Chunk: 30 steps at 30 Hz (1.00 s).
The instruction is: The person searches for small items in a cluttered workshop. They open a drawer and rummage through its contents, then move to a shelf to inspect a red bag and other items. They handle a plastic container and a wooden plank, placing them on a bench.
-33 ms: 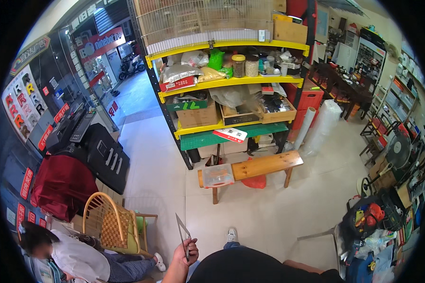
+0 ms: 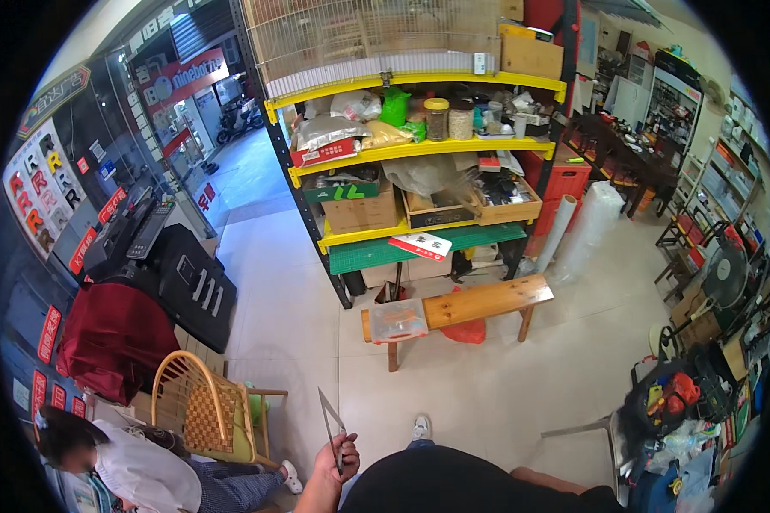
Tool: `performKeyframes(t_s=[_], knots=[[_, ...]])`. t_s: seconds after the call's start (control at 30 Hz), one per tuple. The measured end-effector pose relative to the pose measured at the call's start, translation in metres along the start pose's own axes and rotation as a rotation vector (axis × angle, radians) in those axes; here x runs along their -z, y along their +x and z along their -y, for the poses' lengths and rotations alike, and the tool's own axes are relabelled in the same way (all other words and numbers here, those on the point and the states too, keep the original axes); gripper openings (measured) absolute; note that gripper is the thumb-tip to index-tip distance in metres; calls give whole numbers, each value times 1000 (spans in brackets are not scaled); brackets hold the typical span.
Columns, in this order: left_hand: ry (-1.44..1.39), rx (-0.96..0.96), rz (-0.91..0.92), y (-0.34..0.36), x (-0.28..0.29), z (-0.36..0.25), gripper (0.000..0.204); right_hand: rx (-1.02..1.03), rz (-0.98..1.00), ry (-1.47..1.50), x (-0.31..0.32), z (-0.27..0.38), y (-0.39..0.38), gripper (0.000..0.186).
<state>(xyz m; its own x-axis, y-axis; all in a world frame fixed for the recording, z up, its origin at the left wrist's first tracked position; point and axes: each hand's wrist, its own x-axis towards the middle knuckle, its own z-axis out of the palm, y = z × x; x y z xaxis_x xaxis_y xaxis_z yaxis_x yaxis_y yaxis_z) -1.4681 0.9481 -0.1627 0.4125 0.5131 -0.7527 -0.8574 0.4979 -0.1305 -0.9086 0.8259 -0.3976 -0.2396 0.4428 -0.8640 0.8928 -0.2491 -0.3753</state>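
Near 6 o'clock: 1 left hand (image 2: 336,457), 1 slim metal tool (image 2: 327,419) and 1 clear plastic box (image 2: 399,320). White shoes (image 2: 422,427) number 2 — 1 at 6 o'clock, 1 at 7. At 8 o'clock, 1 woven chair (image 2: 209,421) and 1 other person (image 2: 150,466). Near 12, 1 wire cage (image 2: 368,43) and 3 yellow shelf beams (image 2: 530,148); at 1, 2 lidded jars (image 2: 436,121). Toward 3, 2 upright rolls (image 2: 596,227); at 4, 1 wooden bench (image 2: 488,299) and 1 red bag (image 2: 465,331).

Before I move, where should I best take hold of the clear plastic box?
Probably grip the clear plastic box by its left and right edges, coming from the near side: it lies flat on the wooden bench, looks shallow, and that side seems unblocked. Your left hand holds a metal piece.
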Motion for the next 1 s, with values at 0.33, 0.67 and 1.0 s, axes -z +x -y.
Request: performKeyframes(t_s=[0.33, 0.67, 1.0], knots=[[-210, -279, 69, 4, -48, -115, 24, 31, -475, -481, 355, 218, 153, 38], [-165, -160, -86, 98, -120, -279, 22, 149, -646, -15, 394, 347, 193, 38], [191, -11, -88, 199, -268, -409, 18, -102, -205, -489, 245, 238, 149, 23]])
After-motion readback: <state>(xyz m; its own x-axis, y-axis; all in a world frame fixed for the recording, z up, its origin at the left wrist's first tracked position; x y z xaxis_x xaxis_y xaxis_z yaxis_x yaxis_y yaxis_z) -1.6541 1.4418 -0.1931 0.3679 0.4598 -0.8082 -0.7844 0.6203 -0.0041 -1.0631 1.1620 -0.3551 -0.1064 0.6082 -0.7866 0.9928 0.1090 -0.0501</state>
